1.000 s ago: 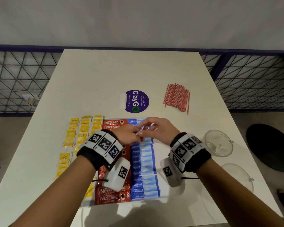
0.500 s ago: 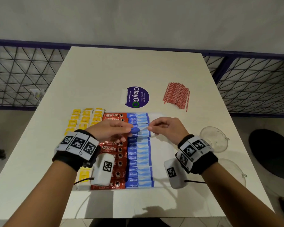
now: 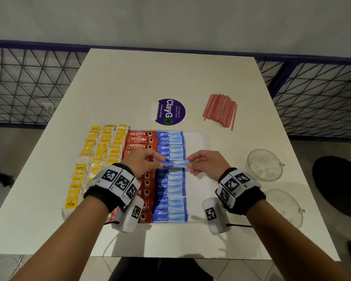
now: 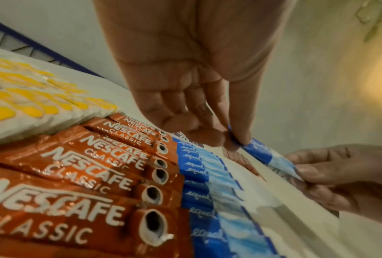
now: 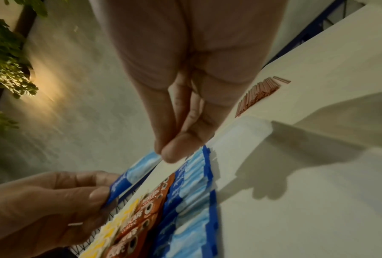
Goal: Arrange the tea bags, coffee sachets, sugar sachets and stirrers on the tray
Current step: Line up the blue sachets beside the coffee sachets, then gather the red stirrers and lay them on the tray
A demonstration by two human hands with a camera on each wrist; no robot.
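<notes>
Hands hold one blue paper sugar sachet [image 3: 173, 164] stretched level just above the white rectangular tray [image 3: 199, 138] on the white table [image 3: 130, 82]. The left hand [image 3: 144, 162] pinches its dark blue end between thumb and fingertips; the right hand [image 3: 206, 162] pinches the pale blue end the same way. Below lies a column of matching blue sachets [image 3: 171, 189], with red coffee sachets [image 3: 139, 139] beside it and yellow tea bags [image 3: 103, 142] further left. Red stirrers [image 3: 220, 111] wait in a pile on the table, well apart from the tray. To do this step well, the sachet likely should go down flat, parallel to its neighbours, ends aligned, both pinches released together.
</notes>
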